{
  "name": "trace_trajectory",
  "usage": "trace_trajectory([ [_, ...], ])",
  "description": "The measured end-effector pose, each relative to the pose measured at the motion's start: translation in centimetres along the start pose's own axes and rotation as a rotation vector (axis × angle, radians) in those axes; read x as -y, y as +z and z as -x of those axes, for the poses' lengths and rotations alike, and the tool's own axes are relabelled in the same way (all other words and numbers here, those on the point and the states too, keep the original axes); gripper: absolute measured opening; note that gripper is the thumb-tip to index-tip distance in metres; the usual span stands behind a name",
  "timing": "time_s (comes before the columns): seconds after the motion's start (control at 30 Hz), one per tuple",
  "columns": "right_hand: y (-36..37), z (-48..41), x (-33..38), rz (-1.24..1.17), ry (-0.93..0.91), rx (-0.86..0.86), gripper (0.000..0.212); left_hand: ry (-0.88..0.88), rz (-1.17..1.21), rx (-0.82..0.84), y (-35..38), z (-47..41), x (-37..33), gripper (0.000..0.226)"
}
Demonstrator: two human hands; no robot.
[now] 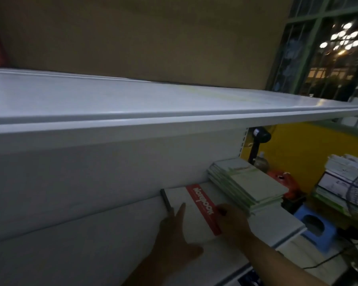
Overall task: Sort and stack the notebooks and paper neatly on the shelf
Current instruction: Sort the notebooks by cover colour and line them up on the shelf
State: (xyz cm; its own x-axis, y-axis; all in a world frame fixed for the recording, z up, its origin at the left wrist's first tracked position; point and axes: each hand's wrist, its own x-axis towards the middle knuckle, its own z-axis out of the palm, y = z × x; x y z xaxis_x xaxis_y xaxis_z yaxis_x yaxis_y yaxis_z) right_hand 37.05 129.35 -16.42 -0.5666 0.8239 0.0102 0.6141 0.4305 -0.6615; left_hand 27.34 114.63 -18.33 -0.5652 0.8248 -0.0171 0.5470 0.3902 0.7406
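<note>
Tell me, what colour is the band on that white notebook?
The band is red with white lettering, seen in the head view.

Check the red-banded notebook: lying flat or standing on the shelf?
The notebook lies flat and closed, cover up on the shelf; the left hand rests on it, the right hand at its edge.

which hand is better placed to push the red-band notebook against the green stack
Left. The left hand lies flat on the notebook, opposite the green stack; the right hand sits between them.
</note>
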Motion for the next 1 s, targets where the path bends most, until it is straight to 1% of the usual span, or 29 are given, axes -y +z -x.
trace_trajectory([
  [0.03, 0.3, -0.7, -0.3, 0.036, -0.047, 0.004, 0.019, 0.029, -0.140, -0.024, 0.3, 0.2, 0.1, 0.109],
  [0.07, 0.4, -1.1, -0.4, 0.078, -0.088, 0.003, 0.020, 0.040, -0.220, -0.073, 0.7, 0.2, 0.5, 0.100],
  [0.13, 0.7, -2.0, -1.1, 0.150, -0.176, 0.002, 0.024, 0.068, -0.272, -0.164, 1.3, 0.3, 1.1, 0.088],
  [0.17, 0.9, -2.4, -1.5, 0.148, -0.202, 0.001, 0.025, 0.077, -0.278, -0.181, 1.5, 0.2, 1.3, 0.085],
  [0.3, 1.2, -3.6, -2.6, 0.024, -0.229, 0.026, 0.027, 0.070, -0.275, -0.232, 1.7, -0.1, 1.7, 0.080],
  [0.47, 2.0, -4.6, -3.9, -0.036, -0.302, 0.019, 0.025, 0.011, -0.300, -0.327, 2.3, 0.0, 1.5, 0.089],
  [0.67, 2.1, -4.6, -4.5, -0.058, -0.385, 0.007, 0.018, -0.032, -0.346, -0.342, 2.7, 0.8, 0.3, 0.089],
  [0.8, 2.1, -4.3, -4.4, 0.035, -0.447, -0.017, 0.016, 0.011, -0.499, -0.409, 2.9, 0.9, 0.8, 0.082],
  [0.87, 2.1, -4.3, -4.5, 0.068, -0.458, -0.021, 0.017, -0.034, -0.511, -0.369, 3.0, 1.0, 0.8, 0.077],
  [1.0, 1.6, -4.0, -4.1, 0.108, -0.471, -0.002, 0.020, -0.136, -0.448, -0.275, 2.6, 1.9, -0.5, 0.070],
])
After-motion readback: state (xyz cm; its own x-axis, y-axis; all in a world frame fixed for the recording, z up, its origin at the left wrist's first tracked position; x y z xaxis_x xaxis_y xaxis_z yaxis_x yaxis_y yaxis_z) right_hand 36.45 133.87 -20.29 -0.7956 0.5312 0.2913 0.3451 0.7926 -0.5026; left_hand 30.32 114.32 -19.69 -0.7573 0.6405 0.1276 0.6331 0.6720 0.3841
